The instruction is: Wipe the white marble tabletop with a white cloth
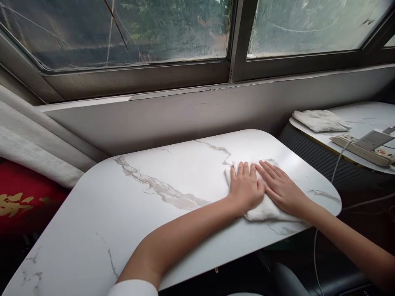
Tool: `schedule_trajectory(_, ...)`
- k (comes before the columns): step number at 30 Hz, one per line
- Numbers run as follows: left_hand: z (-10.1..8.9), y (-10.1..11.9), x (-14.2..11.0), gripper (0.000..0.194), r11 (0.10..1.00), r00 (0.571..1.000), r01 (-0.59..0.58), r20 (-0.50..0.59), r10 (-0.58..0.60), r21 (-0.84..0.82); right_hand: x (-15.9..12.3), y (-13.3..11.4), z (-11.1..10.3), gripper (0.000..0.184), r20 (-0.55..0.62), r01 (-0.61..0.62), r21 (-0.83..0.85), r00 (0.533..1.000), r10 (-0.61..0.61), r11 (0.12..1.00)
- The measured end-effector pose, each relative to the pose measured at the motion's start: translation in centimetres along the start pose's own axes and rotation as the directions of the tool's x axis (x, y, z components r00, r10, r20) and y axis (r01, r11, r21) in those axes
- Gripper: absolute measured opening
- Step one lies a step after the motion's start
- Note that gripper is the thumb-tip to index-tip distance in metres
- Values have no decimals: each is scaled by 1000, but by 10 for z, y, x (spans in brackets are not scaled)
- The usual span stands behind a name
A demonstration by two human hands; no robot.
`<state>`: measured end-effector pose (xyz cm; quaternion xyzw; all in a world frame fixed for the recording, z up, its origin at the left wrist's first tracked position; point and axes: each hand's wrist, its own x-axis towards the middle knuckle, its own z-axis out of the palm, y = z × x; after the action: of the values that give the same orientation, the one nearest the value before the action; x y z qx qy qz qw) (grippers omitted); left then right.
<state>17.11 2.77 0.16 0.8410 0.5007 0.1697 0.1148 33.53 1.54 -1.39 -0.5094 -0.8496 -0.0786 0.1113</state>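
A folded white cloth lies on the white marble-patterned table, toward its right end. My left hand rests flat on the cloth's left part, palm down with the fingers stretched forward. Beside it, my right hand presses flat on the cloth's right part, its fingers pointing up and left. The hands touch or nearly touch near the left thumb. Both are open, and they cover much of the cloth.
A second white cloth and a power strip with a plugged-in charger sit on another table at right. A white cable hangs between the tables. Windows run behind; a pale curtain and red fabric are at left.
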Motion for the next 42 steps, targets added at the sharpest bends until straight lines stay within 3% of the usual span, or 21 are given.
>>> schedule_trajectory(7,-13,-64,64,50,993,991,121,-60,-120,11,108,18,26,57,144,-41,76,989,29,996)
schedule_trajectory(10,-17,-89,89,48,988,985,149,-89,-145,32,154,23,34,57,204,-114,110,975,90,987)
schedule_trajectory(14,-21,-112,115,47,980,975,194,-123,-187,51,196,23,46,54,124,-149,138,983,132,979)
schedule_trajectory(19,-26,-131,131,46,969,964,235,-147,-223,70,223,19,56,53,36,-144,208,990,140,967)
schedule_trajectory(25,-35,-150,129,43,963,956,256,-171,-239,81,243,9,59,50,-15,-51,225,998,55,973)
schedule_trajectory(30,-39,-157,115,44,956,944,286,-192,-269,69,243,-7,61,50,-14,-20,180,1000,23,984)
schedule_trajectory(37,-42,-153,82,46,949,941,307,-171,-292,68,217,-32,49,52,55,-17,172,998,7,985)
schedule_trajectory(42,-40,-130,44,49,949,945,302,-160,-285,90,177,-46,37,54,99,21,144,994,-35,989)
